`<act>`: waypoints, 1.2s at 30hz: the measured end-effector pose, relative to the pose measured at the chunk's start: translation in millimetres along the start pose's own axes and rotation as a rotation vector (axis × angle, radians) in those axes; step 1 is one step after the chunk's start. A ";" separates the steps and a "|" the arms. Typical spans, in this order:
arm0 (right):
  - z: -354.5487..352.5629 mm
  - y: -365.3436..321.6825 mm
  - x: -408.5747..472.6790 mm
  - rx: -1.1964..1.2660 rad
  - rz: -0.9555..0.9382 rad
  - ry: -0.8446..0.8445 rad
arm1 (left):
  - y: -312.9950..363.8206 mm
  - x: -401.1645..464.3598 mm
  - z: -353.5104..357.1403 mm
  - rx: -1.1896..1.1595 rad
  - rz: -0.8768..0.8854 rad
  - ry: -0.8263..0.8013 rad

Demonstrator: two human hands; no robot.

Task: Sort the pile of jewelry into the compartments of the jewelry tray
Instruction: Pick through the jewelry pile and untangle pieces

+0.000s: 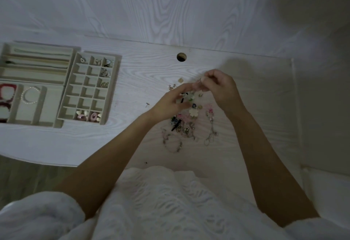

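A pile of jewelry [186,124] lies on the white table, with beaded bracelets, chains, a pale flower piece [193,111] and small earrings. Both hands hover over its far end. My right hand [220,88] pinches a small pale piece of jewelry [198,83] between thumb and fingertips. My left hand [171,101] reaches toward that piece with fingers stretched out; it is blurred, and contact is unclear. The grey jewelry tray [116,80] with many small compartments stands at the left, with earrings in its right column and pink pieces in the nearest row.
Left of the grid tray stand a tray with long slots [37,47] and one holding a pearl bracelet [30,95] and red scrunchies [6,95]. A loose stud [147,104] lies between tray and pile. A cable hole [181,57] sits near the wall. The table's edge curves at front left.
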State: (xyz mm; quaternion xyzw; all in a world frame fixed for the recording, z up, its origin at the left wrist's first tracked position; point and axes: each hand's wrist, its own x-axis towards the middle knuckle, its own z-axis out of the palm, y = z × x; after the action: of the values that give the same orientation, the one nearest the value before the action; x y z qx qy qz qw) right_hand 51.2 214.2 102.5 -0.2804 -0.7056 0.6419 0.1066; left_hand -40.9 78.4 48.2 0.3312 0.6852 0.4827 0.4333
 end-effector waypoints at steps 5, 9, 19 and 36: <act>9.3 -11.3 -6.4 0.067 -0.018 -0.008 | 6.0 -17.5 -6.0 -0.095 0.023 0.091; 18.8 -10.2 -10.3 0.131 0.002 0.035 | -3.1 -32.1 -15.2 -0.133 0.006 0.150; 26.6 6.1 -11.6 0.085 0.071 0.000 | -27.5 -59.4 -43.3 -0.112 -0.053 0.322; 33.5 53.5 -5.5 -0.491 -0.036 -0.144 | -50.3 -88.6 -79.0 0.000 -0.178 0.444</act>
State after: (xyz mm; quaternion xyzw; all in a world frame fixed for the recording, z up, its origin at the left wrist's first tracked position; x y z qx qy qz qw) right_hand 52.5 183.9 46.8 -0.2390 -0.8511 0.4675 -0.0038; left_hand -78.9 -44.2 37.3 0.1552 0.7901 0.5035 0.3132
